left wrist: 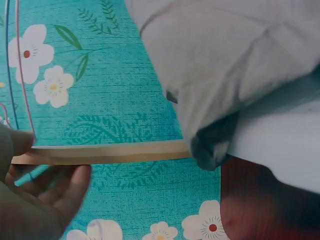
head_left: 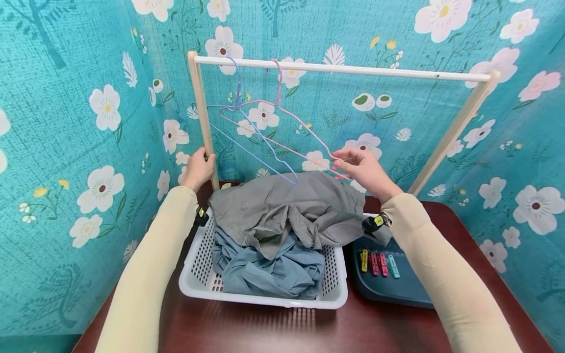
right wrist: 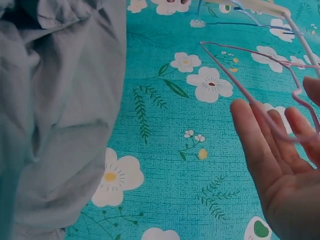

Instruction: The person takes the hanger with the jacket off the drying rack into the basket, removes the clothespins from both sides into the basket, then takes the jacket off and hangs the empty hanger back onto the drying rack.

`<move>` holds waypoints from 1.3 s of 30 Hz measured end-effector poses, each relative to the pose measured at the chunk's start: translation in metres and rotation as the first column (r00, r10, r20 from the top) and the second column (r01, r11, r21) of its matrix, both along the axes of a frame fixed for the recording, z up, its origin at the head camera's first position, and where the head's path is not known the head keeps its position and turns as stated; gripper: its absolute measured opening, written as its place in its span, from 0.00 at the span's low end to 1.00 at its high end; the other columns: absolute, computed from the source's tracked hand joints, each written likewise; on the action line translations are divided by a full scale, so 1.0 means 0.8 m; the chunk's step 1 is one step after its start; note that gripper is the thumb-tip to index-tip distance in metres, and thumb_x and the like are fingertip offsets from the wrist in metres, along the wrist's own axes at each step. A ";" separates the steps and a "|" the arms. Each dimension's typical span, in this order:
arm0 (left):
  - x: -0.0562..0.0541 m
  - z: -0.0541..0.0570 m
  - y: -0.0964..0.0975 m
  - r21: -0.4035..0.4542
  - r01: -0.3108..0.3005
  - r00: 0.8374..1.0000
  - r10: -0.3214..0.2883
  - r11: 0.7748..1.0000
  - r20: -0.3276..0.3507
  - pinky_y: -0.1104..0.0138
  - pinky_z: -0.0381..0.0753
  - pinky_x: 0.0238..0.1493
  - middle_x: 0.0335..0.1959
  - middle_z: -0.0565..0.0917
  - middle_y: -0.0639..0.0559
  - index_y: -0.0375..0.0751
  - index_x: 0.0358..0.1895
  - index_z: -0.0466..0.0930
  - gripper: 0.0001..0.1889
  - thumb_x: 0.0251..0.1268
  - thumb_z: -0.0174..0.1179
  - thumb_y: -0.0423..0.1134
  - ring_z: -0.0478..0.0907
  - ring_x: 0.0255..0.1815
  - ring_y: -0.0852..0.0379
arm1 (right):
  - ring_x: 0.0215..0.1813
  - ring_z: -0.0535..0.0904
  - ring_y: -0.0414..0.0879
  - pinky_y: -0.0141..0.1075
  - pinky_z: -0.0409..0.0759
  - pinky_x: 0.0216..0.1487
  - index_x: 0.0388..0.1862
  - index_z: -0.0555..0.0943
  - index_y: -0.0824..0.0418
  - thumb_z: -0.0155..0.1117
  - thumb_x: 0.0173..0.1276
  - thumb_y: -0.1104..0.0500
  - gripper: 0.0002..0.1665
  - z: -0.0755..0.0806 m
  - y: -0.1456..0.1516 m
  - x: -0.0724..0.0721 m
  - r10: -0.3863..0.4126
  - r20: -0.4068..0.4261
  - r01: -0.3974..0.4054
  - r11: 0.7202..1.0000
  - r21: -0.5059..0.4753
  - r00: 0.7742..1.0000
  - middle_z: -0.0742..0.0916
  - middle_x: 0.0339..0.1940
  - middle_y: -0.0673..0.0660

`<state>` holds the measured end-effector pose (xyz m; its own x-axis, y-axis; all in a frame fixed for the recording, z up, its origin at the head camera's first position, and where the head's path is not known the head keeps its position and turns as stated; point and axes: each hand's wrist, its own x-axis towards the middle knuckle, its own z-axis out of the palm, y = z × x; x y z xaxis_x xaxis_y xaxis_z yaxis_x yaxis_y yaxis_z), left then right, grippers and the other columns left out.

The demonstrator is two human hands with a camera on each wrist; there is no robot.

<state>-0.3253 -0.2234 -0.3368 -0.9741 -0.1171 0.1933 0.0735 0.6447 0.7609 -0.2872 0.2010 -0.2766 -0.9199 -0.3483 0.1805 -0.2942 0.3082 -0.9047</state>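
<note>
My left hand point(head_left: 199, 169) grips the left wooden post point(head_left: 204, 113) of a clothes rack; in the left wrist view the thumb is on one side of the post and the fingers on the other. With the right hand point(head_left: 363, 169) I hold the right end of a pink wire hanger point(head_left: 304, 128), its wire crossing the fingers in the right wrist view. This hanger hooks over the white rail point(head_left: 353, 69). A blue wire hanger point(head_left: 265, 139) hangs beside it, to the left. Grey cloth point(head_left: 291, 201) lies below both hangers.
A white perforated basket point(head_left: 194, 279) on the dark red table point(head_left: 247, 333) holds blue-grey cloth point(head_left: 269, 274) under the grey one. To its right stands a dark blue tray point(head_left: 375, 290) with several clothespins point(head_left: 383, 264). Flowered teal fabric point(head_left: 441, 122) backs the rack.
</note>
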 end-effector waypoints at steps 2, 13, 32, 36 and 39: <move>0.005 0.001 -0.001 -0.019 0.005 0.996 -0.003 1.000 0.089 0.56 0.72 0.35 0.42 0.72 0.34 0.33 0.54 0.65 0.20 0.76 0.39 0.48 0.72 0.35 0.44 | 0.52 0.78 0.48 0.43 0.79 0.48 0.63 0.70 0.67 0.58 0.71 0.52 0.28 -0.004 0.008 0.008 0.027 0.029 -0.028 1.000 0.013 0.999 0.78 0.55 0.60; 0.028 0.003 -0.008 0.015 0.170 0.826 -0.151 0.985 0.543 0.53 0.73 0.54 0.60 0.64 0.30 0.25 0.70 0.51 0.31 0.76 0.41 0.48 0.69 0.57 0.40 | 0.52 0.79 0.45 0.48 0.77 0.50 0.70 0.56 0.70 0.46 0.75 0.45 0.37 -0.031 0.092 0.034 0.081 0.288 -0.091 0.996 0.024 0.954 0.70 0.61 0.66; 0.031 -0.010 -0.011 0.143 0.288 0.689 -0.308 0.947 0.656 0.49 0.68 0.59 0.72 0.52 0.31 0.31 0.73 0.47 0.38 0.74 0.42 0.57 0.58 0.67 0.34 | 0.55 0.76 0.63 0.53 0.78 0.45 0.73 0.47 0.72 0.35 0.71 0.30 0.52 -0.087 0.169 0.030 -0.066 0.618 -0.153 0.943 0.295 0.783 0.59 0.67 0.79; 0.031 -0.009 0.002 0.117 0.342 0.684 -0.332 0.932 0.650 0.46 0.63 0.61 0.73 0.48 0.33 0.33 0.74 0.45 0.37 0.74 0.40 0.56 0.52 0.70 0.34 | 0.59 0.69 0.71 0.54 0.78 0.45 0.74 0.44 0.71 0.38 0.70 0.29 0.54 -0.100 0.158 0.028 -0.062 0.655 -0.188 0.934 0.303 0.753 0.53 0.68 0.81; 0.029 -0.008 0.015 0.090 0.372 0.691 -0.341 0.924 0.637 0.44 0.56 0.64 0.74 0.46 0.32 0.32 0.74 0.45 0.35 0.76 0.39 0.52 0.47 0.72 0.35 | 0.67 0.52 0.77 0.56 0.76 0.49 0.74 0.39 0.71 0.36 0.73 0.33 0.51 -0.108 0.149 0.027 -0.022 0.670 -0.198 0.948 0.250 0.742 0.45 0.70 0.80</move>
<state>-0.3021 -0.2112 -0.3432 -0.8367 0.2575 -0.4833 -0.1807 0.7033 0.6876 -0.2653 0.3198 -0.3629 -0.7291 -0.3673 -0.5774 0.3008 0.5859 -0.7525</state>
